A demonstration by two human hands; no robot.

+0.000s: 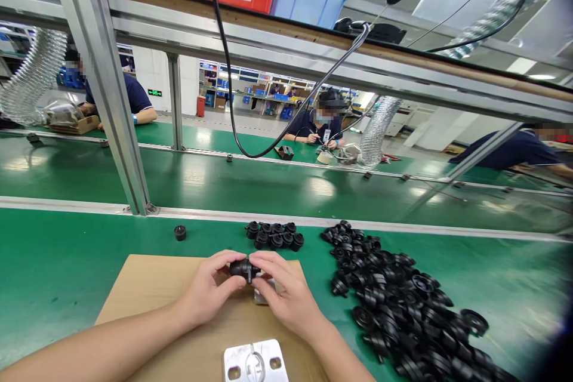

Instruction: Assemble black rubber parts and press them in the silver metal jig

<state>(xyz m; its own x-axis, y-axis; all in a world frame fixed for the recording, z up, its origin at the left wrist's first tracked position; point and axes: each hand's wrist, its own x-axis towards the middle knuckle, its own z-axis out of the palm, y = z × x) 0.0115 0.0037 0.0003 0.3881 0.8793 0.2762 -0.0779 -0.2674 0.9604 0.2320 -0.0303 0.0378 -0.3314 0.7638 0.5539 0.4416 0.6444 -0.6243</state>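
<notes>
Between my two hands I hold a black round plastic part above the brown cardboard sheet. My left hand grips its left end between thumb and fingers. My right hand pinches its right end, and those fingertips hide part of it. Partly behind my right hand sits a small metal block. Nearer to me on the cardboard is a silver metal plate with two slots and a curved recess in its middle.
A large pile of black plastic parts spreads along the right. Several similar parts stand in rows behind the cardboard; one black cap lies to their left. A metal post rises at left, and a black cable hangs ahead. A co-worker sits opposite.
</notes>
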